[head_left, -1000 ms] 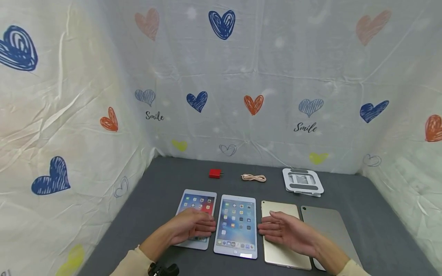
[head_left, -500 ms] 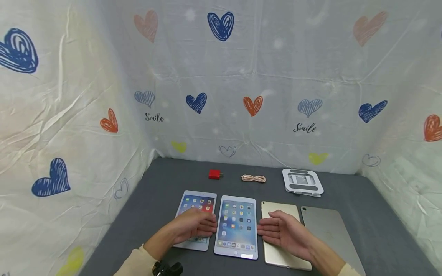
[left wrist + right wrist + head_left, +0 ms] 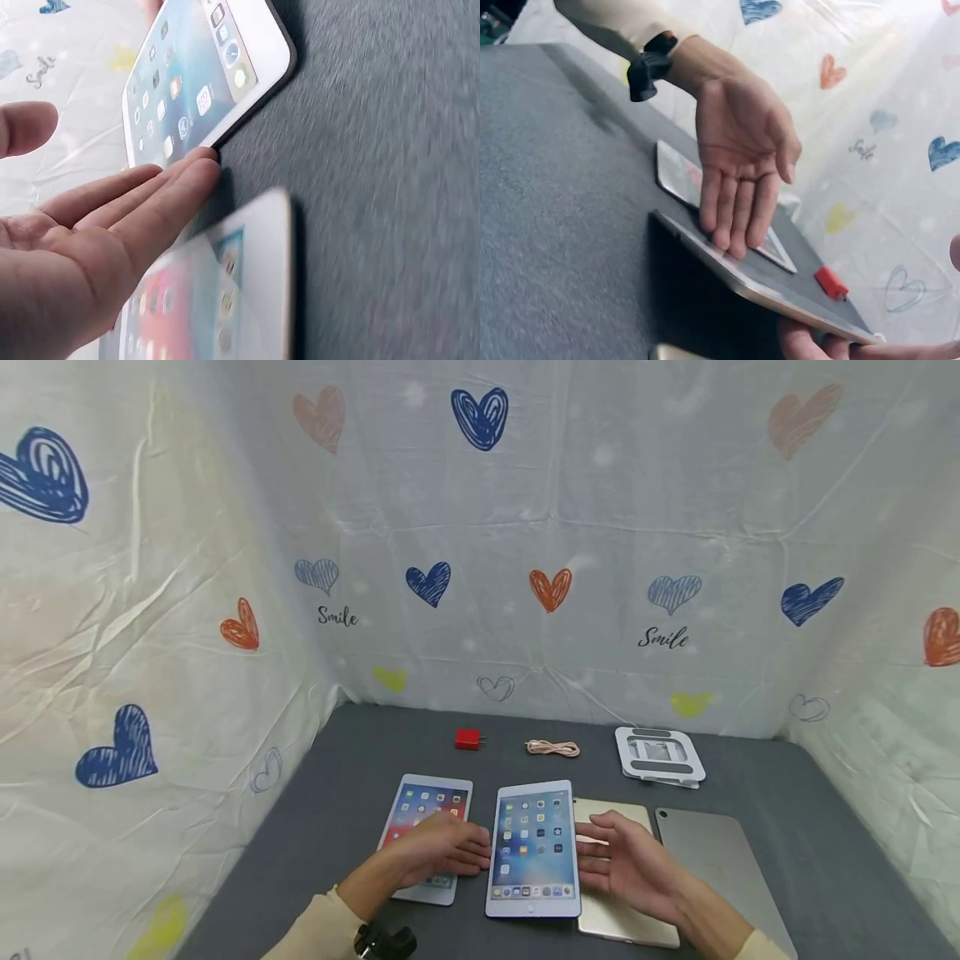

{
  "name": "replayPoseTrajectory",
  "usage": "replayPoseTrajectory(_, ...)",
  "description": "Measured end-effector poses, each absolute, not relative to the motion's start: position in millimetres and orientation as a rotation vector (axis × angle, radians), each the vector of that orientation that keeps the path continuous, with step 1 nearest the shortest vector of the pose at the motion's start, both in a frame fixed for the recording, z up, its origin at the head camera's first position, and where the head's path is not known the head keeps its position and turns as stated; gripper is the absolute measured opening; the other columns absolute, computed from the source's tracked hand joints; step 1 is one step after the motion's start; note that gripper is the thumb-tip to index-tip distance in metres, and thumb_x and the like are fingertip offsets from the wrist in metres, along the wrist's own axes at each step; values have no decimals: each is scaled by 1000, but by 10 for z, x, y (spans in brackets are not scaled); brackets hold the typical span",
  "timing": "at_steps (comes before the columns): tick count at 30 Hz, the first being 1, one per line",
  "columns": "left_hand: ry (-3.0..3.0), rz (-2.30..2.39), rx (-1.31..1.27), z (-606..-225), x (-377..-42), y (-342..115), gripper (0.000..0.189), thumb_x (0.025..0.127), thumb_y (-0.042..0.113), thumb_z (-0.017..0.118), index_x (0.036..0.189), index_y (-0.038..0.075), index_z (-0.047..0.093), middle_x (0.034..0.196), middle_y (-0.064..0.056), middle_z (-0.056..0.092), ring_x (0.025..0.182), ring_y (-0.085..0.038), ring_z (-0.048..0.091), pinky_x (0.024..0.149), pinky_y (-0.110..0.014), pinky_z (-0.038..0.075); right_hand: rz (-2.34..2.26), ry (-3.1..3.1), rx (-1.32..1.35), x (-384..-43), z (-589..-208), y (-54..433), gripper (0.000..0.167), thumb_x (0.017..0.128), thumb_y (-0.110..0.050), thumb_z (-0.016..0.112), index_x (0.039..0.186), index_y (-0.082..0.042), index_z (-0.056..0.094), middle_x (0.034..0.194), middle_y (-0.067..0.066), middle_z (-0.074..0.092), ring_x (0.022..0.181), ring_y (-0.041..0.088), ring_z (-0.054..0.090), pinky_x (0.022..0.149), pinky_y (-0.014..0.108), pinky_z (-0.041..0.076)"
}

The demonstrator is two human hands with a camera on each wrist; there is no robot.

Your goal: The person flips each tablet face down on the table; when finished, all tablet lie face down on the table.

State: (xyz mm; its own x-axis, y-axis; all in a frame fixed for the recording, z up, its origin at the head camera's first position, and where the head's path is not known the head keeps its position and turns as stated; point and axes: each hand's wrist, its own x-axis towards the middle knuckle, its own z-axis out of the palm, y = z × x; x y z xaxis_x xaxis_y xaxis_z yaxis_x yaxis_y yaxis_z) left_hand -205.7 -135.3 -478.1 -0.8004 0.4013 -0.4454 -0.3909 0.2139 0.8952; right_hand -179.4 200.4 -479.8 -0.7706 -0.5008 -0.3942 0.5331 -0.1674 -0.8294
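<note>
A white tablet (image 3: pixel 534 852) with a lit blue home screen stands tilted between both hands, its right long edge raised off the table. My right hand (image 3: pixel 637 870) has its fingers under that raised edge, as the right wrist view shows, with the thumb held apart. At the opposite edge are the straight fingertips of my left hand (image 3: pixel 448 850), thumb also away from the tablet (image 3: pixel 187 82). Beneath my left hand lies a second white tablet (image 3: pixel 408 797) with a red and blue screen. A gold tablet (image 3: pixel 626 920), back up, lies partly under the tilted one and my right hand.
To the right lies a grey tablet (image 3: pixel 720 860), back up. Along the back of the grey tabletop (image 3: pixel 360 743) are a red charger plug (image 3: pixel 468 740), a coiled beige cable (image 3: pixel 552 748) and a white folded stand (image 3: pixel 660 756). A heart-printed curtain (image 3: pixel 480 527) surrounds the table.
The middle white tablet, flat before, has shifted right and tilted up on its right side, now overlapping the gold tablet. My left hand has followed it rightward; my right fingers have slipped under its edge.
</note>
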Motion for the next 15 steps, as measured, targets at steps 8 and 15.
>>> replayPoseTrajectory(8, 1809, 1657, 48, -4869, -2022, -1134, 35, 109, 21, 67, 126, -8, 73, 118, -16, 81, 108, -28, 80, 101, -46, 66, -1977, 1380, -33, -1763, -4685, 2247, 87, 116, -48, 35, 169, 12, 1, 161, 26, 48, 139, 32, 61, 118, 44, 55)
replayPoseTrajectory(15, 1739, 1701, 60, -4779, -2057, -1068, 41, 110, 22, 64, 135, -10, 68, 130, -22, 77, 115, -31, 79, 102, -44, 65, -1932, 1501, 22, -1715, -4478, 2397, 86, 116, -48, 40, 168, 14, 10, 158, 26, 49, 131, 29, 66, 114, 43, 59)
